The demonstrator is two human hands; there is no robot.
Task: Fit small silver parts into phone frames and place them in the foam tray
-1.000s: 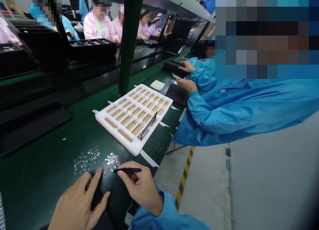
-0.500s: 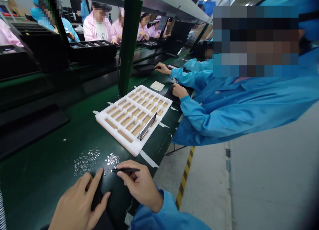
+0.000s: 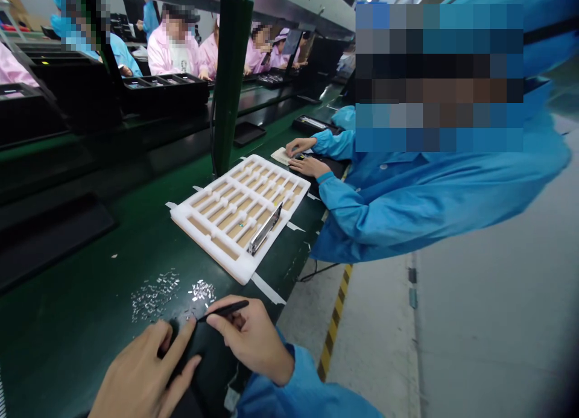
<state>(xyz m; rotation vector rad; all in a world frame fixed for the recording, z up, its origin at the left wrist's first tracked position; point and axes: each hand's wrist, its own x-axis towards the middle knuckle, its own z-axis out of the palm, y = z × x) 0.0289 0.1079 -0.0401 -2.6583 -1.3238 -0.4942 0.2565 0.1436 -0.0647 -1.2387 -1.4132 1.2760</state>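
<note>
Black tweezers [image 3: 228,309] are pinched in my right hand [image 3: 253,333], their tip pointing left and down to the green tabletop. My left hand [image 3: 145,361] has its fingers apart, and its index fingertip rests right by the tweezers' tip. Whether a tiny part lies between tip and finger is too small to tell. Just beyond my fingers is a small dense pile of shiny metal pieces [image 3: 202,290]. A wider scatter of similar small pieces [image 3: 154,294] spreads to its left.
A white slotted foam tray [image 3: 208,251] is taped to the bench, with a thin metal-edged device [image 3: 265,229] standing tilted in one slot. At right, a co-worker in a blue smock [image 3: 389,207] works over a pale pad [image 3: 280,156]. A green post [image 3: 233,74] rises behind the tray.
The tweezers' tip has moved down and left to my left index fingertip, and their back end has tilted up. My left fingertip shifted slightly right. The co-worker's hands came together near the pad.
</note>
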